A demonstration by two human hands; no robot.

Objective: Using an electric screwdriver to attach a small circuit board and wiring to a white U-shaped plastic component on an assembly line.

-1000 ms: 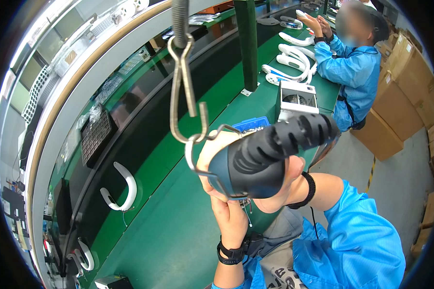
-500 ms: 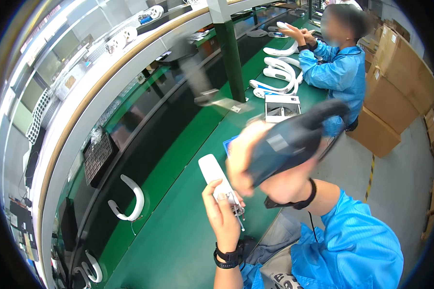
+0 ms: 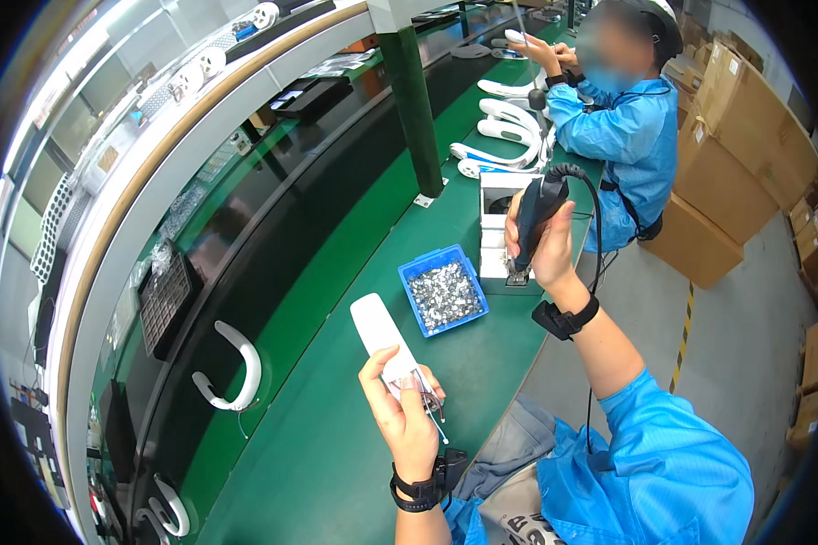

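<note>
In my left hand (image 3: pixel 404 416) is a long white plastic housing (image 3: pixel 378 329), its rounded end pointing away from me. Thin wires hang from its near end, beside my fingers. My right hand (image 3: pixel 551 250) is wrapped around a black electric screwdriver (image 3: pixel 542 207), tilted with its working end down. That end is at the near part of a white box (image 3: pixel 493 238) that looks like a screw dispenser; exact contact cannot be made out. Between the two hands, a blue tray (image 3: pixel 457 324) holds many small metal parts.
A curved white piece (image 3: pixel 251 368) with a wire lies on the green bench (image 3: pixel 318 454) at left. Several similar white pieces (image 3: pixel 509 132) lie farther off, by a co-worker in blue (image 3: pixel 609 127). A green post (image 3: pixel 412 118) rises from the bench. Cardboard boxes (image 3: pixel 745 154) stand at right.
My right hand has carried the screwdriver away from me to the white box, uncovering the blue tray. The left hand still grips the white housing. The view has shifted slightly.
</note>
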